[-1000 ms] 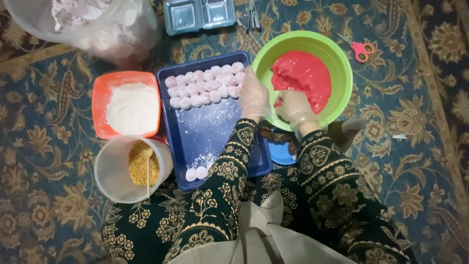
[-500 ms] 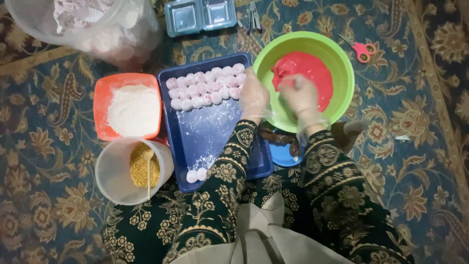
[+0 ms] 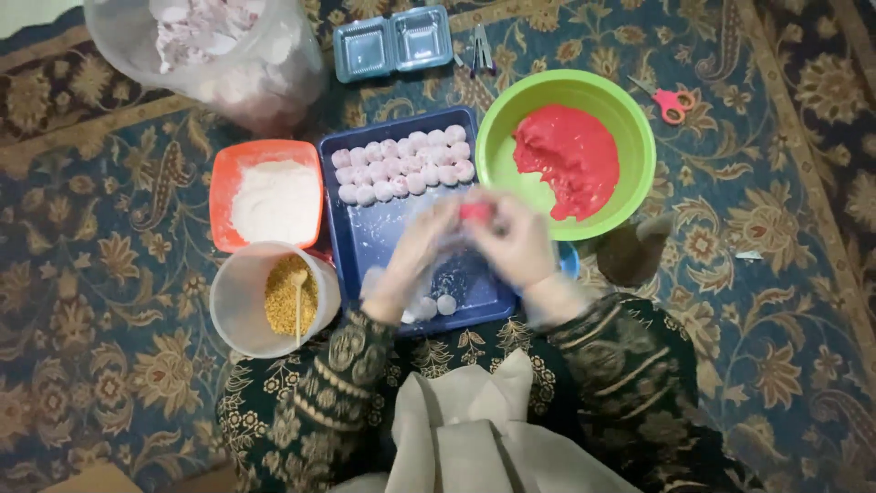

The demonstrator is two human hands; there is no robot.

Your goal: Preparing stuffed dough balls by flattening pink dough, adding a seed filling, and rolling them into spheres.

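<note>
My left hand (image 3: 422, 245) and my right hand (image 3: 516, 239), both in thin clear gloves, meet over the blue tray (image 3: 356, 239) and pinch a small red lump of dough (image 3: 475, 212) between their fingertips. The tray holds rows of pale pink dough balls (image 3: 401, 165) at its far end and two more balls (image 3: 436, 306) near my wrists. To the right sits a green bowl (image 3: 500, 137) with red dough (image 3: 568, 157) in it.
An orange tub of white flour (image 3: 272, 198) and a clear tub of yellow grains with a spoon (image 3: 290, 298) stand left of the tray. A plastic bag (image 3: 219, 46), a grey two-part box (image 3: 392, 41) and red scissors (image 3: 670, 99) lie on the patterned carpet.
My right hand left the green bowl with a red lump of dough. Both hands came together over the blue tray, closer to my body.
</note>
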